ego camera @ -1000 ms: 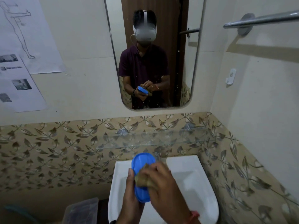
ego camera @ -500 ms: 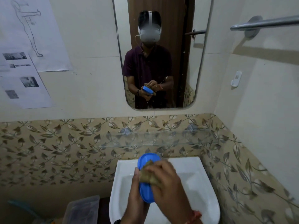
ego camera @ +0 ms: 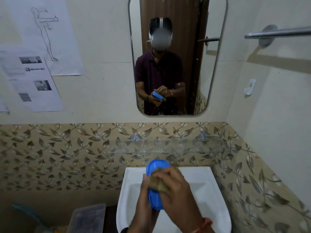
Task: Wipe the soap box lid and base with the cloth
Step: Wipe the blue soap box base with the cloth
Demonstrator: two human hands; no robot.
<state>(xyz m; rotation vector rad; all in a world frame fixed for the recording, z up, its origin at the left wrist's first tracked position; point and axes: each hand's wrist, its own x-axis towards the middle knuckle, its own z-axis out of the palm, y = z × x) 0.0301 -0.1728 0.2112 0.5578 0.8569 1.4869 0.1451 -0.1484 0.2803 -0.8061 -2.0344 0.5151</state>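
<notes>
Slightly higher now, my right hand pinches the crumpled brown cloth against the blue oval plastic soap box piece; my left hand clasps it upright over the white ceramic sink.

bathroom: sink, mirror, towel rail

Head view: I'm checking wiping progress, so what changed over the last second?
Little changed. The right hand keeps the brownish cloth pressed on the blue soap box piece, shifting only slightly over it. The left hand still grips that piece from its left side over the white sink. Nothing was let go.
</notes>
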